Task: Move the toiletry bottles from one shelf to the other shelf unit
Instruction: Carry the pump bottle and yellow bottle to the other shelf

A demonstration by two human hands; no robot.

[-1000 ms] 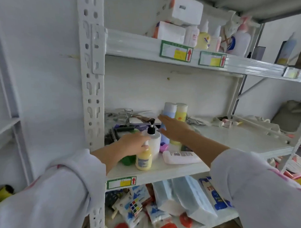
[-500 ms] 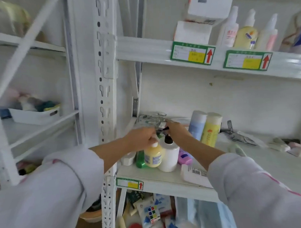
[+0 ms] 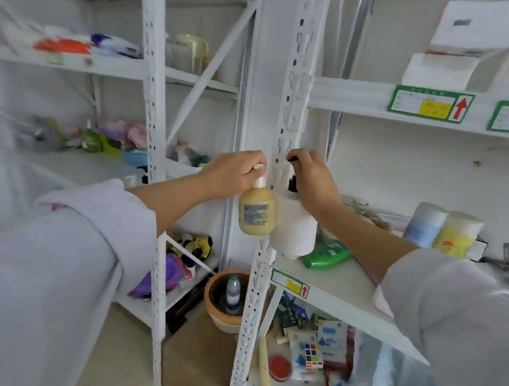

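While half a second back both bottles sat on the right-hand shelf (image 3: 334, 288), now the left hand (image 3: 232, 173) has its fingers pinched tight round the pump of the yellow bottle (image 3: 257, 211), which hangs in the air in front of the white upright post (image 3: 286, 139), and the right hand (image 3: 312, 176) is wrapped round the black pump of the white bottle (image 3: 296, 234), lifted just clear of the shelf edge. The view's swung left too, so the other shelf unit (image 3: 155, 109) now shows, while the green bottle (image 3: 326, 255) lies on the shelf and the blue and yellow tubes (image 3: 442, 229) stand further right.
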